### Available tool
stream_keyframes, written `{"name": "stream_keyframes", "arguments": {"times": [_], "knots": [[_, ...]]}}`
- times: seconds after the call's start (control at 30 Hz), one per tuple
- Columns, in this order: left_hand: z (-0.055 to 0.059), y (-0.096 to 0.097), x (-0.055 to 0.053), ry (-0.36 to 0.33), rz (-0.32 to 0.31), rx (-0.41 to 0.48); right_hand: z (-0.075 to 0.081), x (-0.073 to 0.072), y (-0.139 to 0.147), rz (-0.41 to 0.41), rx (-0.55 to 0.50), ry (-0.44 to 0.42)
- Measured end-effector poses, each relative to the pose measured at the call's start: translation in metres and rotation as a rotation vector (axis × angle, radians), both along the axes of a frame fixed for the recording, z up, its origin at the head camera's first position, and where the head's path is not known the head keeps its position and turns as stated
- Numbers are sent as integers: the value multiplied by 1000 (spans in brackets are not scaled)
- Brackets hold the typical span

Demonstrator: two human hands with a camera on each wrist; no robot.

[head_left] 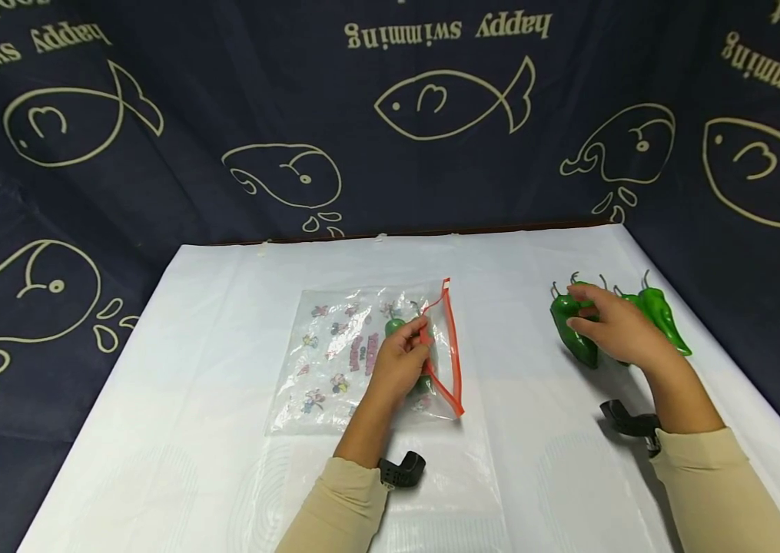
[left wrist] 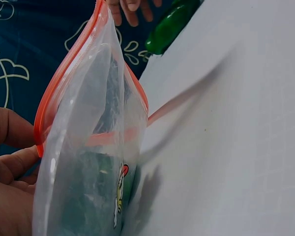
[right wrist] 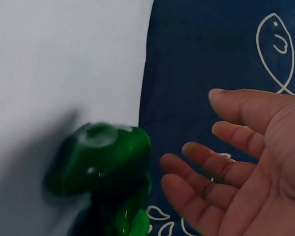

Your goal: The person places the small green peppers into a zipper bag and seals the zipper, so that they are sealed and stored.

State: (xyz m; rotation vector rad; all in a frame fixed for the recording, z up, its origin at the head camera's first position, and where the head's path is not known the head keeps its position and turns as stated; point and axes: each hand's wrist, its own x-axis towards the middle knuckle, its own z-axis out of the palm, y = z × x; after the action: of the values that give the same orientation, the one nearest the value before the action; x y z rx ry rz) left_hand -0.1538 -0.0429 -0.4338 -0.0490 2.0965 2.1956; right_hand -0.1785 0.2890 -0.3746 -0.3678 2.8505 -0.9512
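A clear zip bag (head_left: 334,361) with a red zip edge and printed figures lies on the table, its mouth facing right and parted. Pinching the upper red edge of that mouth is my left hand (head_left: 399,361); the left wrist view shows the thumb and fingers at the red strip (left wrist: 51,98). Green peppers (head_left: 395,326) show through the plastic. Over at the right, my right hand (head_left: 614,322) hovers by a group of several green peppers (head_left: 572,330). In the right wrist view its fingers (right wrist: 201,182) are spread, apart from the peppers (right wrist: 103,157).
A white cloth covers the table (head_left: 224,322). Behind and beside it hangs a dark blue curtain (head_left: 390,184) with fish and whale drawings. The rightmost pepper (head_left: 666,319) lies near the table's right edge. A flat clear sheet (head_left: 445,484) lies beneath the bag.
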Motion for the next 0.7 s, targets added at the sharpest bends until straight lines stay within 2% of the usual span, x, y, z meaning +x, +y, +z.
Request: {"name": "stream_keyframes", "arguments": {"times": [0.2,0.5,0.7], "knots": [[0,1,0,1,1,18,-5,-3,6,2,99,10],[0,0,-3,-5,-22,15,-9,-5,5,-3,112,-18],[0,1,-1,8,-8,21,-13,-6,2,2,121,0]]}}
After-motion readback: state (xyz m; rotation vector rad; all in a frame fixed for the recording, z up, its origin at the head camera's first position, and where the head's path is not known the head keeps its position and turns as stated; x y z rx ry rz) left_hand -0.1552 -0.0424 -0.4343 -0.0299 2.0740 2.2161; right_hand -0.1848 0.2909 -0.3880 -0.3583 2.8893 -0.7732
